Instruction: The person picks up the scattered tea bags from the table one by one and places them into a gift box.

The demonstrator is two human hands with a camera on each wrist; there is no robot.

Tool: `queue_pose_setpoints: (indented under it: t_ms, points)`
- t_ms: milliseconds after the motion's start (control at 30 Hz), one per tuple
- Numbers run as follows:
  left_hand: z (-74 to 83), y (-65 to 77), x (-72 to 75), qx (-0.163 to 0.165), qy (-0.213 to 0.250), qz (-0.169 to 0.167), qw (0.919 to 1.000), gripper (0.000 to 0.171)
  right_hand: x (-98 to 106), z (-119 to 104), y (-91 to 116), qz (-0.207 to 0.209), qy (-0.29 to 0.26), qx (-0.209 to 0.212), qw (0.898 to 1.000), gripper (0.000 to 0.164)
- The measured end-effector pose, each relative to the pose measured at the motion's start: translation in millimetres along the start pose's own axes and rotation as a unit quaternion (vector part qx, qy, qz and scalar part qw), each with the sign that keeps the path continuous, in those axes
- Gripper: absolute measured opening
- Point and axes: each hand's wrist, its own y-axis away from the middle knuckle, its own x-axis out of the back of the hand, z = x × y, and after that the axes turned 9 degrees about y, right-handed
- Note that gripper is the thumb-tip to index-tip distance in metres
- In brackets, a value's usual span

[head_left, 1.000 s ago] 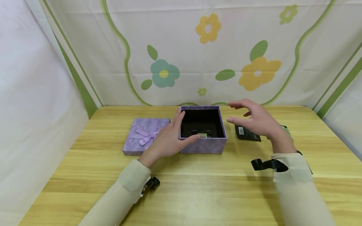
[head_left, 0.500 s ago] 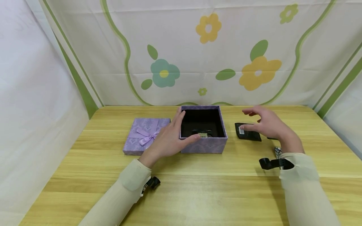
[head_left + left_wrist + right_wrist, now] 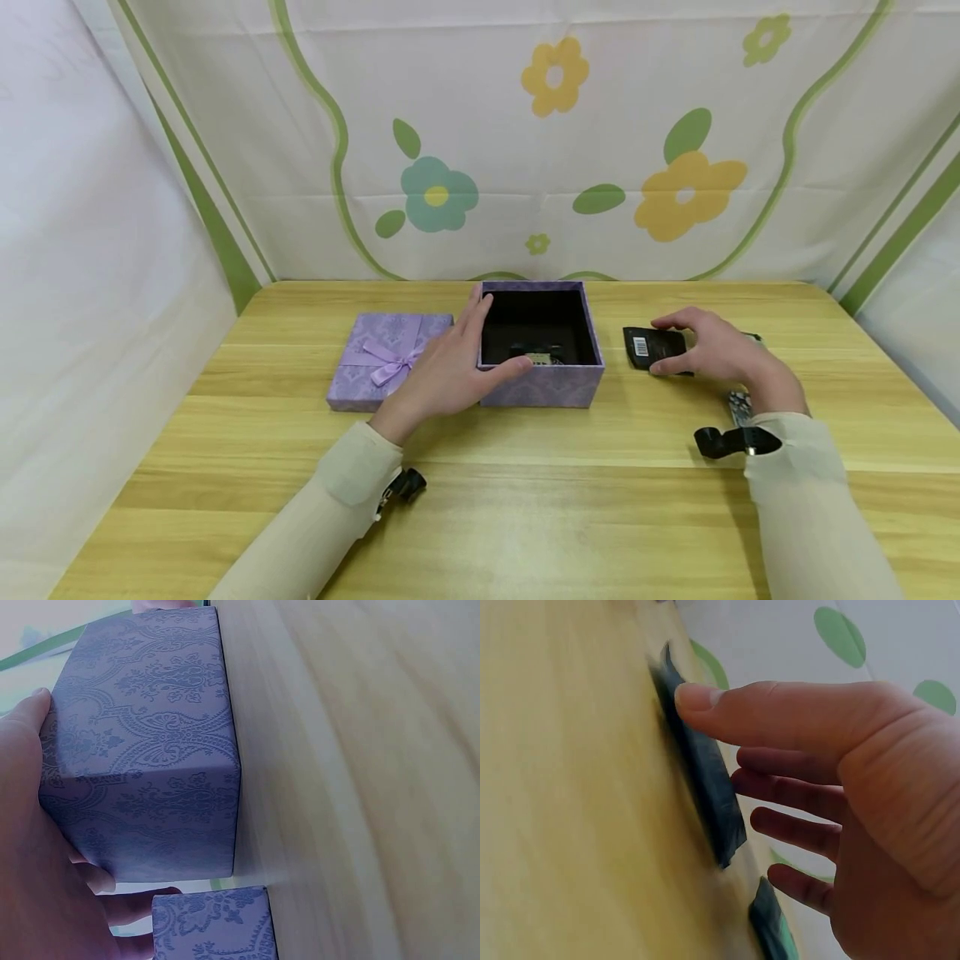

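A purple patterned gift box (image 3: 540,387) stands with its dark inside facing up; a small item with a pale label (image 3: 538,359) lies in it. My left hand (image 3: 450,371) rests against the box's near-left corner, thumb at the front rim, fairly straight fingers along the left side. In the left wrist view the thumb (image 3: 31,709) touches the box edge. My right hand (image 3: 712,350) is at a flat black packet (image 3: 643,347) with a barcode label, thumb and fingers spread apart around its right part. The right wrist view shows the packet (image 3: 705,780) beside the thumb; firm contact cannot be told.
The purple lid (image 3: 375,350) with a ribbon bow lies left of the box, partly behind the left hand. A patterned small packet (image 3: 738,407) lies near the right wrist. Another dark and green packet (image 3: 772,922) is partly hidden behind the right hand. A floral curtain (image 3: 525,167) hangs behind the table.
My right hand has moved right, away from the box's side, and lowered to the black packet. The left hand and the box have stayed in place.
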Motion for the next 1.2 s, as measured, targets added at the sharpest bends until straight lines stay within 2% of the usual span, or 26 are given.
queue_pose_setpoints:
  t_ms: [267, 567, 867, 1200]
  points:
    - [-0.7, -0.7, -0.2, -0.003, 0.000, 0.000, 1.0000, 0.115, -6.6, 7.6, -1.9, -0.001, 0.003, -0.002, 1.000, 0.096]
    - [2.3, 0.6, -1.2, -0.002, 0.006, -0.007, 1.0000, 0.113, -5.5, 5.7, -1.4, -0.010, 0.011, -0.008, 1.000, 0.096]
    - [1.3, 3.0, 2.2, 0.001, -0.002, 0.002, 1.0000, 0.114, -5.0, 3.5, -7.7, -0.008, 0.019, 0.004, 1.000, 0.090]
    - [0.7, 0.9, 0.5, -0.008, -0.001, -0.002, 1.0000, 0.112, -5.4, 4.8, -6.3, 0.000, 0.018, 0.011, 1.000, 0.087]
